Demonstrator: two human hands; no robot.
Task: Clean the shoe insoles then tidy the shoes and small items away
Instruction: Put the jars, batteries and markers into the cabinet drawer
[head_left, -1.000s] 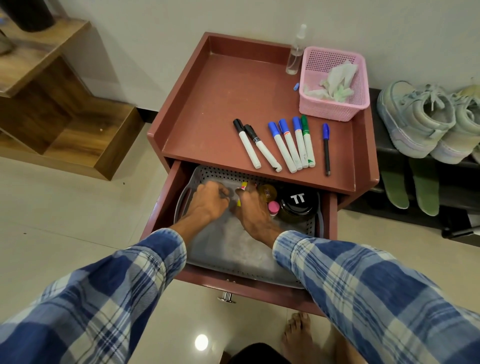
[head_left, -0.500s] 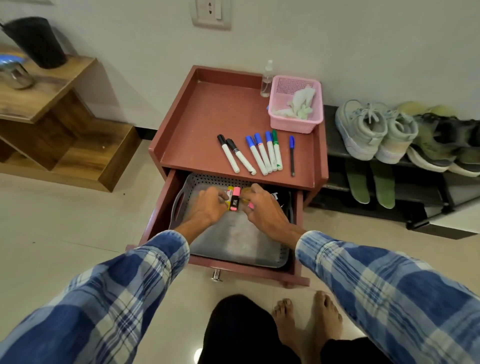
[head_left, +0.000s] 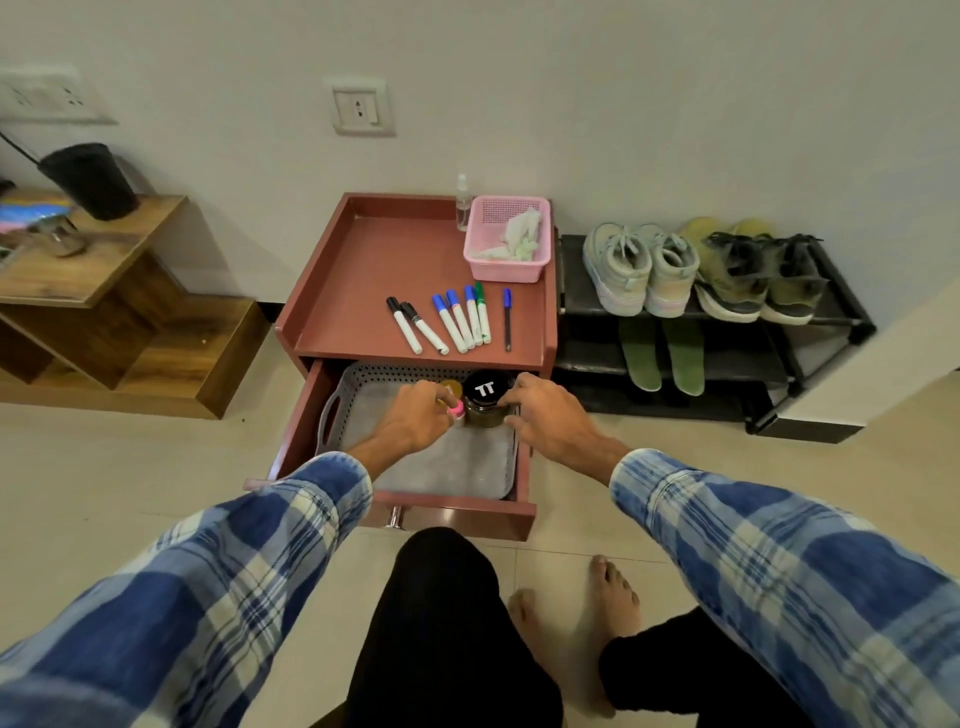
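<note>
The red cabinet's drawer stands open with a grey perforated tray inside. My left hand is closed around a small pink-capped bottle, beside a small amber-lidded jar. My right hand grips the side of a dark jar with a black "TT" lid at the tray's back right. Two green insoles lie on the lower shelf of the black shoe rack. Pale sneakers and olive shoes sit on its top shelf.
On the cabinet top lie several markers and a blue pen. A pink basket with a cloth and a clear spray bottle stand at the back. A wooden stepped shelf is on the left.
My head has pulled back and up, so more of the room shows. Both hands shifted right in the tray, from the highlighters to the pink-capped bottle and the black-lidded jar.
</note>
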